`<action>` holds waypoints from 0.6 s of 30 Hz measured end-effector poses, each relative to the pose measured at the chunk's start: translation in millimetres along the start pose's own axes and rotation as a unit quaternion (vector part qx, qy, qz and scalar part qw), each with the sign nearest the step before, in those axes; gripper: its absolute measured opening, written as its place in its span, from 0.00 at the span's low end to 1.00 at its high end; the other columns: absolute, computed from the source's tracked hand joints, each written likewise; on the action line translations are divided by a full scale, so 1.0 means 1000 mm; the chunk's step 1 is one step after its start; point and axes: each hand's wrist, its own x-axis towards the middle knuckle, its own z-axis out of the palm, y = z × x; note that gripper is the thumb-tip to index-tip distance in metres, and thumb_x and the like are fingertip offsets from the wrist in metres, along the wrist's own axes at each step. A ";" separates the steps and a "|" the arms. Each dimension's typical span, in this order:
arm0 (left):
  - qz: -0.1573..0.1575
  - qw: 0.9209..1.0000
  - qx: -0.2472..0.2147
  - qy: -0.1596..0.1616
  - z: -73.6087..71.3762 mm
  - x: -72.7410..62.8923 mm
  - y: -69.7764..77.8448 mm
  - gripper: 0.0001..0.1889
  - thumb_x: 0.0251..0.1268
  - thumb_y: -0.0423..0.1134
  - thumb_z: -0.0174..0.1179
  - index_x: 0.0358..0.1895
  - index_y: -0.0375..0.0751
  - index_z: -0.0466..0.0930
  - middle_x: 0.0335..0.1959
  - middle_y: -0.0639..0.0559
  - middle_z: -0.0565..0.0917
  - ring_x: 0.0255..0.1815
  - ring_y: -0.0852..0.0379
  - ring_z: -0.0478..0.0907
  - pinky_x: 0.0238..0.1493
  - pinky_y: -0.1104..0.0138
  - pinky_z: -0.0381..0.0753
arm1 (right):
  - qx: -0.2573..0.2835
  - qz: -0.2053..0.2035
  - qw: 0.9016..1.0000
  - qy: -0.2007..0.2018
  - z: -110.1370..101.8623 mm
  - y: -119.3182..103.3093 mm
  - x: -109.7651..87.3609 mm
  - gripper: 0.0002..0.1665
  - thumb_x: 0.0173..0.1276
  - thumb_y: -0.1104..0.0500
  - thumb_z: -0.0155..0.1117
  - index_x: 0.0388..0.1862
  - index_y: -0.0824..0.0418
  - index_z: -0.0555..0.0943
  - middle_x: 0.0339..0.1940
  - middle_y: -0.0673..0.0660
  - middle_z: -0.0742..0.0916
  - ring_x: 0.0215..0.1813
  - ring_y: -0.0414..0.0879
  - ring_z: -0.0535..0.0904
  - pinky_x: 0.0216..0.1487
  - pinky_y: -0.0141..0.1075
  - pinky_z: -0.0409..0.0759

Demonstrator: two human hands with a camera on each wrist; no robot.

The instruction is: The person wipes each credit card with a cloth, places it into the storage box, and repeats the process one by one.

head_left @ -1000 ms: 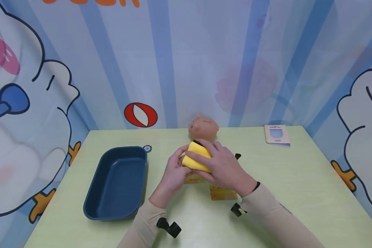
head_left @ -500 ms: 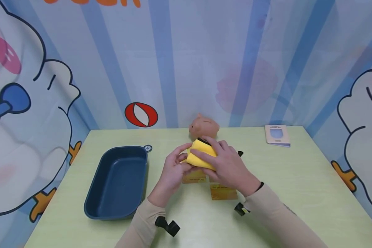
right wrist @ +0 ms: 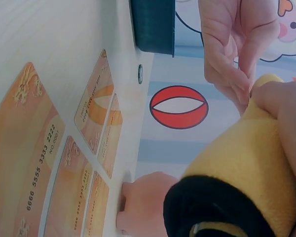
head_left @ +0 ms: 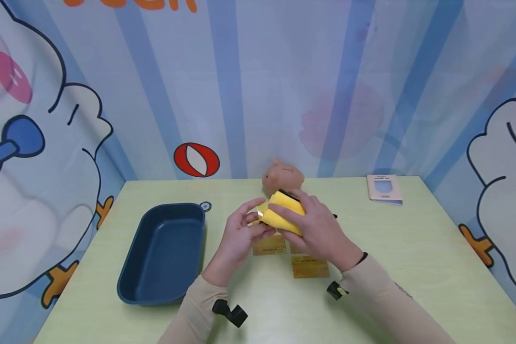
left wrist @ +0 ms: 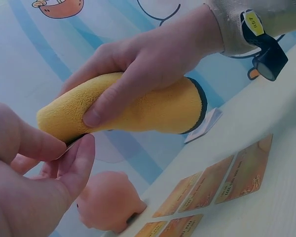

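My right hand [head_left: 320, 231] grips a folded yellow cloth [head_left: 285, 210] with black edging, held up above the table. In the left wrist view its thumb presses along the near side of the cloth [left wrist: 153, 111]. My left hand [head_left: 236, 234] pinches a thin gold card [head_left: 260, 210] at the cloth's left end. Only a sliver of this card shows; the rest is hidden in the cloth. Below the hands several gold cards [head_left: 310, 267] lie on the table, laid out in rows, as the right wrist view also shows with one card [right wrist: 27, 148] close by.
A pink piggy bank [head_left: 282, 177] stands at the back behind the hands. On the left is a deep blue tray [head_left: 124, 286], with a small round disc [head_left: 205, 206] by its back corner. A pale booklet [head_left: 384, 188] lies at the back right.
The right hand and the cloth have moved slightly to the right and up. More of the card's left edge now shows between the left fingers. The left hand has shifted slightly left.
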 end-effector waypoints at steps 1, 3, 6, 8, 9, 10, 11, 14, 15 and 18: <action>-0.001 1.000 -0.001 -0.001 0.000 0.000 0.000 0.32 0.73 0.19 0.53 0.77 0.39 0.67 0.54 0.41 0.83 0.47 0.53 0.89 0.54 0.61 0.88 | 0.008 0.001 1.000 0.000 0.000 0.001 0.000 0.37 0.70 0.44 0.73 0.76 0.44 0.74 0.74 0.68 0.72 0.52 0.62 0.80 0.45 0.54 0.86; -0.003 1.000 -0.001 -0.003 0.000 -0.001 0.001 0.32 0.73 0.18 0.52 0.77 0.39 0.67 0.55 0.39 0.82 0.47 0.53 0.89 0.54 0.61 0.88 | 0.027 0.006 1.000 -0.002 0.001 0.003 -0.001 0.36 0.70 0.46 0.73 0.75 0.44 0.74 0.76 0.66 0.70 0.54 0.60 0.80 0.45 0.52 0.87; -0.007 1.000 0.001 -0.003 -0.001 -0.002 0.001 0.32 0.72 0.17 0.51 0.76 0.41 0.68 0.57 0.37 0.81 0.47 0.52 0.89 0.54 0.61 0.88 | 0.054 0.013 0.998 -0.006 0.002 0.006 -0.004 0.36 0.70 0.47 0.74 0.75 0.44 0.75 0.77 0.64 0.70 0.55 0.57 0.80 0.42 0.49 0.88; -0.006 1.000 0.003 -0.004 -0.001 -0.002 0.001 0.32 0.72 0.17 0.51 0.76 0.42 0.69 0.56 0.36 0.80 0.47 0.51 0.89 0.54 0.60 0.88 | 0.060 0.014 0.998 -0.007 0.002 0.008 -0.006 0.35 0.70 0.48 0.73 0.75 0.43 0.74 0.77 0.64 0.70 0.54 0.56 0.81 0.39 0.47 0.88; -0.005 1.000 0.003 -0.004 -0.002 -0.002 0.001 0.32 0.72 0.17 0.51 0.76 0.42 0.69 0.56 0.37 0.80 0.47 0.51 0.89 0.54 0.60 0.88 | 0.059 0.013 0.998 -0.005 0.002 0.008 -0.007 0.35 0.70 0.48 0.73 0.75 0.43 0.75 0.76 0.65 0.71 0.55 0.56 0.81 0.39 0.48 0.88; -0.004 1.000 0.004 -0.004 -0.002 -0.003 0.001 0.32 0.72 0.17 0.51 0.76 0.42 0.69 0.55 0.37 0.80 0.47 0.51 0.89 0.53 0.60 0.88 | 0.057 0.011 0.998 -0.004 0.001 0.009 -0.008 0.35 0.71 0.49 0.73 0.75 0.44 0.74 0.75 0.65 0.72 0.55 0.57 0.81 0.40 0.48 0.88; -0.002 1.000 0.004 -0.004 -0.002 -0.003 0.002 0.32 0.72 0.17 0.51 0.76 0.42 0.69 0.54 0.38 0.80 0.46 0.50 0.90 0.53 0.60 0.89 | 0.054 0.008 0.998 -0.001 0.001 0.010 -0.008 0.35 0.71 0.49 0.72 0.75 0.44 0.74 0.75 0.66 0.73 0.55 0.57 0.81 0.40 0.49 0.89; 0.007 1.000 0.005 -0.002 -0.004 -0.003 0.004 0.32 0.72 0.17 0.51 0.77 0.42 0.68 0.51 0.39 0.80 0.45 0.50 0.90 0.51 0.60 0.89 | 0.041 0.001 0.999 0.008 -0.002 0.013 -0.009 0.36 0.69 0.50 0.74 0.75 0.44 0.74 0.71 0.67 0.75 0.54 0.58 0.81 0.41 0.50 0.88; 0.009 1.000 0.004 -0.001 -0.004 -0.003 0.004 0.32 0.72 0.17 0.51 0.76 0.42 0.69 0.51 0.38 0.80 0.45 0.51 0.90 0.51 0.60 0.89 | 0.037 0.000 0.999 0.010 -0.004 0.014 -0.009 0.37 0.68 0.50 0.74 0.75 0.44 0.74 0.70 0.67 0.76 0.53 0.58 0.81 0.41 0.51 0.88; 0.010 1.000 0.004 0.005 -0.005 -0.004 0.006 0.33 0.71 0.17 0.51 0.77 0.42 0.69 0.53 0.35 0.79 0.45 0.51 0.89 0.50 0.61 0.89 | 0.022 0.000 1.000 0.015 -0.007 0.017 -0.011 0.38 0.67 0.50 0.76 0.74 0.44 0.75 0.67 0.67 0.77 0.50 0.57 0.80 0.39 0.50 0.88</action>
